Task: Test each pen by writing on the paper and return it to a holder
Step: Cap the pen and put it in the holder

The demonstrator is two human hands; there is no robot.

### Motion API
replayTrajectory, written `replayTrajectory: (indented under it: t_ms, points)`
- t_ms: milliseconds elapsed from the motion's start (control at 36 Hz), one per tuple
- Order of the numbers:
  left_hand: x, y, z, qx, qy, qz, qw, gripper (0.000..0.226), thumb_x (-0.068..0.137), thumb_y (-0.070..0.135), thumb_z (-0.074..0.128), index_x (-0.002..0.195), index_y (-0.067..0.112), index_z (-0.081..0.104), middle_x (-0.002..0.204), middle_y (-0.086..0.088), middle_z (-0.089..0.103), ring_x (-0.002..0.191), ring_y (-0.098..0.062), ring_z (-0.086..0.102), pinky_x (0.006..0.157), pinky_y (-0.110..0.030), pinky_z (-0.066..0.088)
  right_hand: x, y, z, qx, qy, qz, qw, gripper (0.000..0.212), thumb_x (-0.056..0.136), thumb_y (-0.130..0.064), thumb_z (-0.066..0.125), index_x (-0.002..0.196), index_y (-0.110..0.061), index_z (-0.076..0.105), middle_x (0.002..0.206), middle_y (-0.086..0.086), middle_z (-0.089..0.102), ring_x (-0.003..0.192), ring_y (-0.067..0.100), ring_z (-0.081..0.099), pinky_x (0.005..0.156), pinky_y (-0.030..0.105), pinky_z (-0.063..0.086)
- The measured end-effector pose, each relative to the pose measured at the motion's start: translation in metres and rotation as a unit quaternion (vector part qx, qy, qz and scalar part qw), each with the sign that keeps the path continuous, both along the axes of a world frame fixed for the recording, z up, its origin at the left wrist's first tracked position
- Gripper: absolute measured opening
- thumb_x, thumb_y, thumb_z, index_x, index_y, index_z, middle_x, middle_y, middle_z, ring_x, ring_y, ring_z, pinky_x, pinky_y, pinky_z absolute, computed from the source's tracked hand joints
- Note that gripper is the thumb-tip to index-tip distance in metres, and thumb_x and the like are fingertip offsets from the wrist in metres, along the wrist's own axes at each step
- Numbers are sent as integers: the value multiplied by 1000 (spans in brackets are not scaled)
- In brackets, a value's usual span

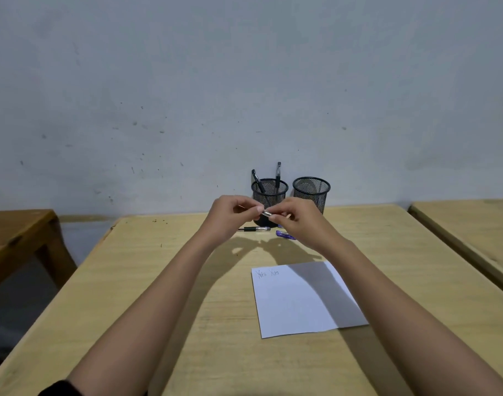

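Both of my hands are raised above the wooden table point(187, 295) and meet on one pen point(266, 214). My left hand point(233, 215) pinches its left part and my right hand point(297, 220) pinches its right part; most of the pen is hidden by my fingers. Behind them stand two black mesh holders: the left holder point(270, 192) has two pens in it, the right holder point(311, 191) looks empty. A black pen point(254, 229) and a purple pen point(284, 235) lie on the table. The white paper point(304, 301) carries two written words at its top left.
A grey wall rises right behind the holders. Another wooden table point(13, 238) stands to the left across a gap, and a third table point(473, 230) lies close on the right.
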State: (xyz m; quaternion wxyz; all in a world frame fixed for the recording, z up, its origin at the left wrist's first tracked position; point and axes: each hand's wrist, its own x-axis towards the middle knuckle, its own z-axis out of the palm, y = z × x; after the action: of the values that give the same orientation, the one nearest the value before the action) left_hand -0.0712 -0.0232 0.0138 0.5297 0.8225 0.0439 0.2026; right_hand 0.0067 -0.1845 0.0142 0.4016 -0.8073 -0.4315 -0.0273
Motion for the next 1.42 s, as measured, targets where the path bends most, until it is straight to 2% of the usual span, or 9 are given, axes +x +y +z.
replayTrajectory:
  t_ms: [139, 222, 389, 556, 667, 750, 944, 1111, 1417]
  points:
    - [-2, 2, -1, -20, -20, 4, 1000, 11, 85, 12, 66, 92, 5, 72, 81, -8, 70, 75, -10, 64, 76, -20, 53, 2, -9, 2, 1, 30, 18, 999, 14, 86, -17, 64, 97, -18, 72, 82, -2, 62, 61, -1, 49, 56, 9, 39]
    - [-8, 8, -2, -60, -47, 33, 997, 12, 85, 8, 64, 95, 4, 70, 82, -9, 70, 79, -14, 65, 73, -16, 53, 8, -20, 3, 12, 79, 2, 997, 8, 83, -18, 68, 88, -23, 72, 72, -14, 66, 60, 2, 54, 63, 19, 44]
    - [-17, 12, -12, -121, -50, 30, 991, 11, 86, 3, 62, 96, 2, 68, 81, -7, 68, 73, -5, 68, 72, -14, 52, 14, -33, 10, 89, 171, 2, 981, 9, 73, -10, 78, 81, -8, 75, 63, 0, 69, 58, 6, 59, 59, 21, 47]
    - [-15, 4, -14, -146, -27, -1, 989, 12, 87, 6, 62, 96, 4, 68, 85, -7, 66, 76, -10, 69, 77, -17, 53, 15, -33, 10, 246, 302, 0, 921, 18, 63, -15, 82, 76, -7, 74, 74, 12, 65, 71, 16, 61, 71, 22, 53]
    - [-12, 1, -10, -163, -35, -11, 986, 14, 85, 1, 62, 99, -1, 66, 83, -8, 66, 74, -8, 68, 77, -17, 54, 4, -18, 6, 353, 394, 0, 849, 7, 77, -3, 70, 74, -10, 68, 65, -1, 68, 67, 11, 64, 65, 13, 53]
    - [-11, -1, -8, -156, -37, -16, 987, 14, 85, 1, 63, 98, 3, 66, 81, -6, 66, 73, -6, 67, 77, -17, 53, -7, 1, -4, 339, 365, 11, 867, 11, 81, -2, 67, 73, -11, 66, 65, -3, 67, 67, 8, 64, 66, 14, 52]
    - [-16, 2, -11, -141, -35, -10, 989, 15, 85, 7, 64, 99, 7, 69, 85, -5, 69, 77, -8, 67, 78, -17, 53, -13, 14, -12, 355, 383, 23, 852, 10, 84, -5, 65, 75, -10, 64, 63, -4, 65, 63, 7, 63, 65, 14, 51]
    - [-18, 6, -10, -127, -40, 8, 991, 14, 82, 3, 67, 95, 6, 70, 80, -2, 69, 71, -5, 66, 68, -14, 50, -13, 14, -11, 313, 349, 22, 883, 7, 81, -7, 69, 76, -12, 66, 67, -3, 68, 70, 10, 65, 73, 19, 53]
    - [-17, 7, -13, -108, -72, 43, 991, 13, 80, 4, 69, 88, 13, 72, 73, 2, 71, 68, -4, 66, 69, -12, 50, -15, 21, -2, 364, 400, 8, 841, 9, 81, 6, 63, 73, 2, 63, 70, 7, 62, 59, 9, 65, 61, 13, 52]
